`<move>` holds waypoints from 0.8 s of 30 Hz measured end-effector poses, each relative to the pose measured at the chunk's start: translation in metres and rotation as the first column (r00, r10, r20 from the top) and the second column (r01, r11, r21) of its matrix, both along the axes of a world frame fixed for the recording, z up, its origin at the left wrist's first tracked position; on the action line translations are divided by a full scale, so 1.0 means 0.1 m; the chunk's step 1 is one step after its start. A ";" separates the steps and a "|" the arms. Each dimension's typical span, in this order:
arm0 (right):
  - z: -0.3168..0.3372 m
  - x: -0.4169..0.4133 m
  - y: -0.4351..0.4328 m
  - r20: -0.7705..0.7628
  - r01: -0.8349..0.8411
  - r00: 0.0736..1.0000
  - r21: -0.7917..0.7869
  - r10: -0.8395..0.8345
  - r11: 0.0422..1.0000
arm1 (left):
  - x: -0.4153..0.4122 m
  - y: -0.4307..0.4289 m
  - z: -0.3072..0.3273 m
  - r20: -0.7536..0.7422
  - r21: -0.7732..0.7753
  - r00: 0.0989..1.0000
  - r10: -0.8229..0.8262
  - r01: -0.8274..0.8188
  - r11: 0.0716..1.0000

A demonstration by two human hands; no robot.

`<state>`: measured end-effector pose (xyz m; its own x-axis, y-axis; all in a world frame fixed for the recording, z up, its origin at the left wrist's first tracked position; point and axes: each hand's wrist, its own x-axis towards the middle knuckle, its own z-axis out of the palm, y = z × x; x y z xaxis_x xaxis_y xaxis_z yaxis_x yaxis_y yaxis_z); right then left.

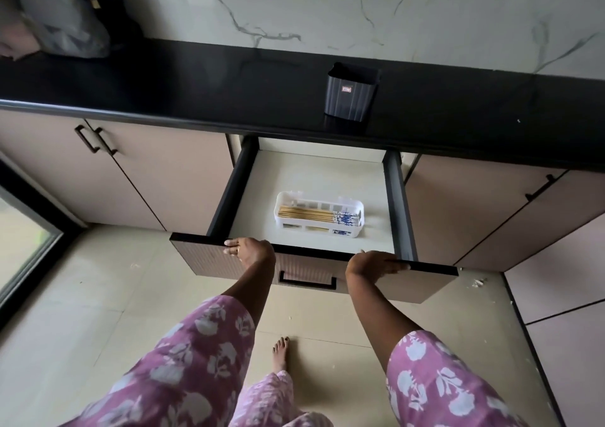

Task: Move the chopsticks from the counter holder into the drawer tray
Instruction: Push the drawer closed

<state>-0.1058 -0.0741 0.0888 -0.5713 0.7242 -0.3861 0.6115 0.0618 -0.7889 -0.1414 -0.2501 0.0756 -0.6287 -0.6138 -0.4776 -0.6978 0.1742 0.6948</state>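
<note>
The drawer [314, 258] is pulled open under the black counter. Inside it a white slotted tray [281, 207] holds a bundle of wooden chopsticks [314, 216] with blue-and-white patterned ends, lying flat. The dark ribbed holder [351, 94] stands upright on the counter above the drawer, and nothing shows sticking out of it. My left hand [250, 250] rests on the top edge of the drawer front, left of centre, fingers curled over it. My right hand [376, 263] lies on the same edge further right, fingers pointing right.
The black counter [196, 82] runs across the view with a marbled wall behind. A grey bag [62, 17] sits at its far left. Closed cabinet doors [157, 171] flank the drawer. My bare foot [281, 353] stands on the tiled floor below.
</note>
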 end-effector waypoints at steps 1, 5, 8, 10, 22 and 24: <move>0.00 0.00 0.01 -0.015 0.004 1.000 -0.017 -0.004 1.000 | -0.01 -0.01 0.00 -0.006 0.009 1.000 0.010 -0.010 1.000; 0.04 -0.08 0.04 -0.014 0.031 0.999 -0.035 -0.032 0.999 | -0.07 0.01 0.00 -0.024 0.019 0.999 0.045 -0.044 0.999; 0.00 -0.17 0.05 -0.033 0.023 0.999 -0.037 -0.024 0.999 | -0.18 0.04 -0.01 -0.018 0.030 0.998 0.062 -0.061 0.998; -0.01 -0.29 0.08 -0.050 0.011 0.999 -0.024 -0.012 1.000 | -0.32 0.06 -0.01 -0.029 0.034 0.997 0.065 -0.064 0.997; -0.03 -1.39 0.27 -0.072 0.042 0.997 0.019 -0.040 0.999 | -1.36 0.24 0.03 -0.026 0.037 0.999 -0.023 0.024 0.999; -0.02 -1.56 0.27 -0.073 0.050 0.996 0.016 -0.049 0.999 | -1.52 0.23 0.04 -0.006 0.039 0.999 -0.040 0.040 0.998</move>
